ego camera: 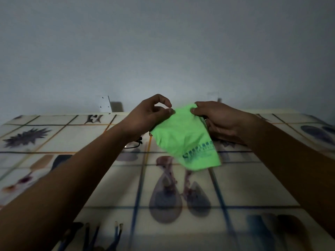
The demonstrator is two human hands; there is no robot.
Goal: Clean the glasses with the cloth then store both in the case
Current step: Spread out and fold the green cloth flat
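A bright green cloth (183, 136) with dark printed lettering hangs above the table, held up by its top edge. My left hand (148, 115) pinches the cloth's upper left corner between thumb and fingers. My right hand (217, 120) grips the upper right corner. The glasses (133, 144), thin and dark-framed, lie on the table just under my left wrist, partly hidden by it. No case shows in this view.
The table (108, 178) carries a pale cloth printed with a grid and dark plant and utensil figures. A white box (104, 104) and a clear glass (213, 96) stand at the far edge against the wall.
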